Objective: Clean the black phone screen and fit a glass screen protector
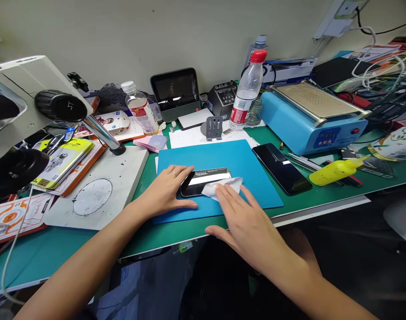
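A smartphone (196, 178) lies screen up on the blue mat (203, 153), bright reflections across its glass. My left hand (164, 189) steadies the phone's left end, index finger at the far edge and thumb stretched along the near side; a ring is on one finger. Under the fingertips of my right hand (246, 220) a crumpled white wipe (224, 186) is pressed on the right part of the screen, hiding it. The right thumb sticks out to the side, over the bench edge.
Right of the mat lie a second dark phone (281, 169) and a yellow squeeze bottle (338, 171). Behind them stands a blue heating machine (314, 115). A microscope stand base (96, 191) is at left. Two labelled bottles, a red-capped one (247, 95) and a white-capped one (141, 109), stand behind.
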`<state>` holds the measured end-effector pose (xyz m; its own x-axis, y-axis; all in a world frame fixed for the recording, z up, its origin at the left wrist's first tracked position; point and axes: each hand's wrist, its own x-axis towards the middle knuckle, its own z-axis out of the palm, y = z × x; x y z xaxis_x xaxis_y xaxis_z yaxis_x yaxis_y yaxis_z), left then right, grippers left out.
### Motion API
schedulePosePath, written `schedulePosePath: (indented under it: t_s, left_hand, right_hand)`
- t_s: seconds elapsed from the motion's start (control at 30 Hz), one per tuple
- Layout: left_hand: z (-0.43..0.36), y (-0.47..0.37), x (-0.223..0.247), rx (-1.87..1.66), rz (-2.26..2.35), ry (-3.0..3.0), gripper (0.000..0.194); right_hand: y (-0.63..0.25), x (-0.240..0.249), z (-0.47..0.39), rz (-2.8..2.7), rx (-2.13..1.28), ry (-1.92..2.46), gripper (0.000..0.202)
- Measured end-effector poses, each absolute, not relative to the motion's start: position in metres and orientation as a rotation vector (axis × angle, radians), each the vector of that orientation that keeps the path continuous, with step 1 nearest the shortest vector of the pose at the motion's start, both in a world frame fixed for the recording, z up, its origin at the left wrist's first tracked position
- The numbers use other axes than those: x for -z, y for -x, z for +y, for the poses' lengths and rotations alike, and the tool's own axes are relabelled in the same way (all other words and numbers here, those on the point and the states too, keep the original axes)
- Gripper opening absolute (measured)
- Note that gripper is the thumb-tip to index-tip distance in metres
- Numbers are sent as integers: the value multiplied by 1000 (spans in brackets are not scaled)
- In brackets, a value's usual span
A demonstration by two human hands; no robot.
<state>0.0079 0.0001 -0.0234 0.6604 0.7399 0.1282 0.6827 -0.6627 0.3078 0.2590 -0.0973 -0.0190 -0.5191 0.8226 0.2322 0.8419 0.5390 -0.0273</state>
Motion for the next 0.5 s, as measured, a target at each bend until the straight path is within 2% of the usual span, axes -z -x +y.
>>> schedulePosePath:
  t_s: [0.3, 0.5]
  left_hand:
    - [-1, -10, 18, -310, 1175, -2633, 98]
    - [-1, -10, 19, -338, 1164, -2616, 96]
  right_hand:
    - [-293, 18, -101, -2550, 182, 1423, 90]
    - [-297, 11, -96, -2549, 85, 1389, 86]
